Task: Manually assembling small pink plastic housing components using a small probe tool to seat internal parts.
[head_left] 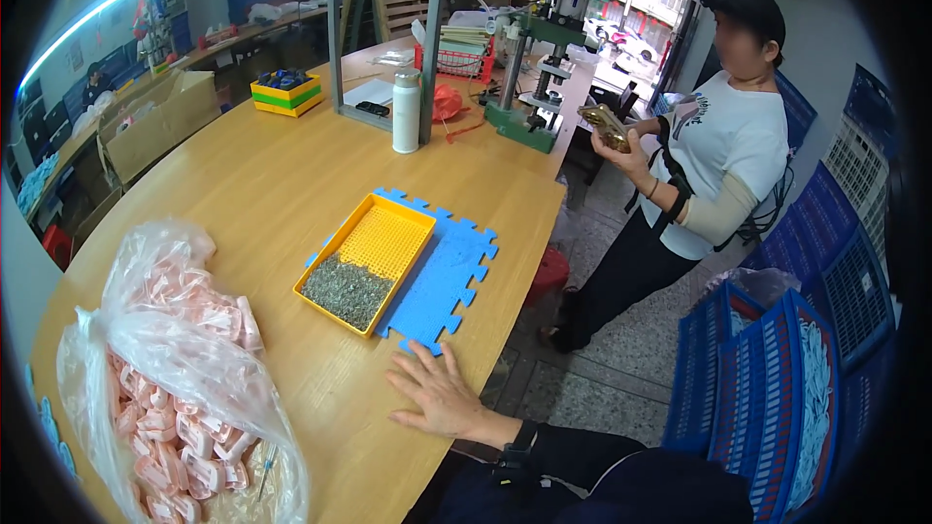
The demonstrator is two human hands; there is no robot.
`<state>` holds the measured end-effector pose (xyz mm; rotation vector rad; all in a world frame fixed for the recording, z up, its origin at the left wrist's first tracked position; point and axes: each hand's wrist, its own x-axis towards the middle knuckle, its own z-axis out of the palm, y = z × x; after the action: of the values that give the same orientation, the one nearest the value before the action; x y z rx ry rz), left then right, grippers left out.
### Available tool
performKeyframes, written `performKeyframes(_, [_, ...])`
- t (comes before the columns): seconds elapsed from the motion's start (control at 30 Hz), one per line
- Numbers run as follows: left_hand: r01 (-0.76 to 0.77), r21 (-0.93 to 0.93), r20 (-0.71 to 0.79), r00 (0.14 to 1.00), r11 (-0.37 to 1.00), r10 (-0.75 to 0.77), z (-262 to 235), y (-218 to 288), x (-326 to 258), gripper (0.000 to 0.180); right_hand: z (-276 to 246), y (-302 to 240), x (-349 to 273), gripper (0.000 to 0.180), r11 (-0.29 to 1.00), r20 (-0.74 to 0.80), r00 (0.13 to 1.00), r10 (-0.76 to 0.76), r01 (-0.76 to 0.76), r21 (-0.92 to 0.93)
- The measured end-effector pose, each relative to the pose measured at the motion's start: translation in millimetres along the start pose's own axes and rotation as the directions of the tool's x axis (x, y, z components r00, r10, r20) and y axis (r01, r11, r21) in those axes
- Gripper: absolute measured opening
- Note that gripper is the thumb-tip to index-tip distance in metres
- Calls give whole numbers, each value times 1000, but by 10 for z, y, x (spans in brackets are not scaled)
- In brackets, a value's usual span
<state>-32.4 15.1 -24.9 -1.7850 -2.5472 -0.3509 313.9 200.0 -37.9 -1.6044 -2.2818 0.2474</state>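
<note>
My right hand [439, 392] lies palm down on the wooden table, open with its fingers spread. It holds nothing. Its fingertips reach the near corner of a blue foam mat [442, 272] with jigsaw edges. A shallow yellow tray [388, 228] with a gridded bottom rests partly on that mat. Small grey metal pieces [348, 291] are heaped in the tray's near end. To the left, a clear plastic bag [194, 340] spreads over many pink plastic parts [189, 446]. My left hand is out of view.
A white bottle [406, 114], a metal frame [335, 29], a green press [529, 116] and a yellow-green bin [287, 94] stand farther back on the table [233, 184]. At right, a person [718, 136] stands holding a phone [604, 126]. Blue crates [767, 398] stand at lower right.
</note>
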Motion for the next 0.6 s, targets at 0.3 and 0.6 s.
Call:
performKeyframes(0.3, [-8, -16, -35, 999, 1000, 8, 29, -25, 2, 62, 18, -3, -7, 64, 1000, -15, 1000, -12, 12, -11])
performKeyframes(0.6, [12, -12, -32, 999, 1000, -13, 10, -29, -3, 62, 19, -38, 19, 62, 999, -50, 998, -32, 31, -22])
